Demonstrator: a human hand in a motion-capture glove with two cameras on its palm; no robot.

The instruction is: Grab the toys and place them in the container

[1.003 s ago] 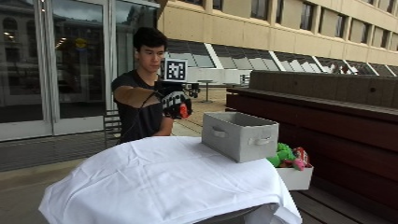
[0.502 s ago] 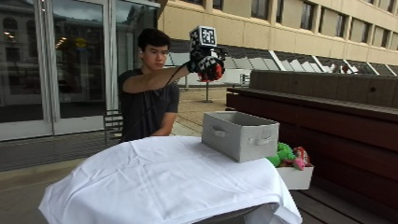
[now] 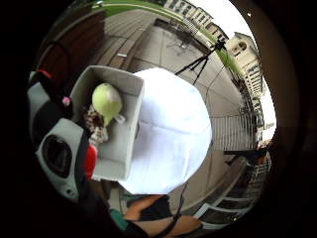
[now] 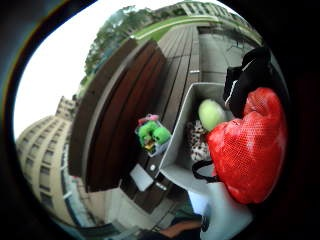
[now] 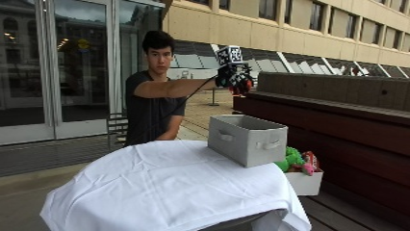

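The fingers of the right hand curl round a red toy, held up in the air. Straight below them the grey container stands on the table, with a green ball and a spotted toy inside. Beyond it, a white box holds more toys.

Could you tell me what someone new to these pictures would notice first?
The gloved right hand, raised high above the grey bin, grips a red toy. The bin stands at the edge of the white-clothed table and already holds a green ball and a spotted toy. More green toys sit in a white box beside the table.
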